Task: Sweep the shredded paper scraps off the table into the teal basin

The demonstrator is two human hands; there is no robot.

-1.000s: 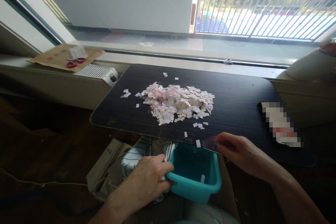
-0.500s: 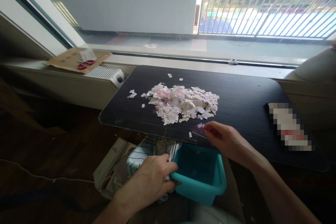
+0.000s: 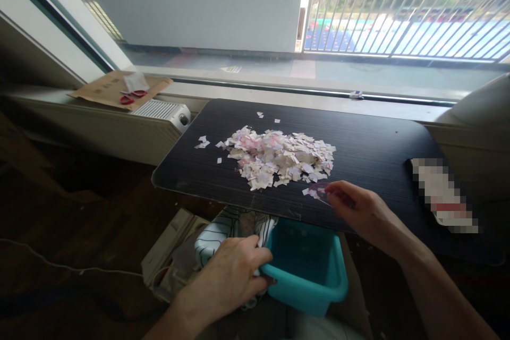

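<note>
My left hand [image 3: 235,265] grips the left rim of a teal plastic tub [image 3: 305,292] held below the table's front edge. Between the fingers of my right hand [image 3: 358,204] is a thin see-through pinkish plastic piece [image 3: 319,188], whose exact kind I cannot make out. It is low over the dark table [image 3: 370,143], by a few small paper scraps near the front edge. Just beyond it lies a wide heap of cut paper bits [image 3: 279,159], white with some pink. The inside of the tub is dark, and its bottom is hard to make out.
Loose scraps [image 3: 202,142] lie left of the heap. A blurred-out flat object [image 3: 444,196] rests at the table's right end. Red-handled scissors [image 3: 133,96] lie on a brown envelope [image 3: 99,90] on the left ledge. A striped cloth [image 3: 215,231] hangs beside the tub.
My right hand has moved slightly right with the plastic piece, away from the front edge. The lone scrap near that edge is gone from its spot. My left hand keeps its grip.
</note>
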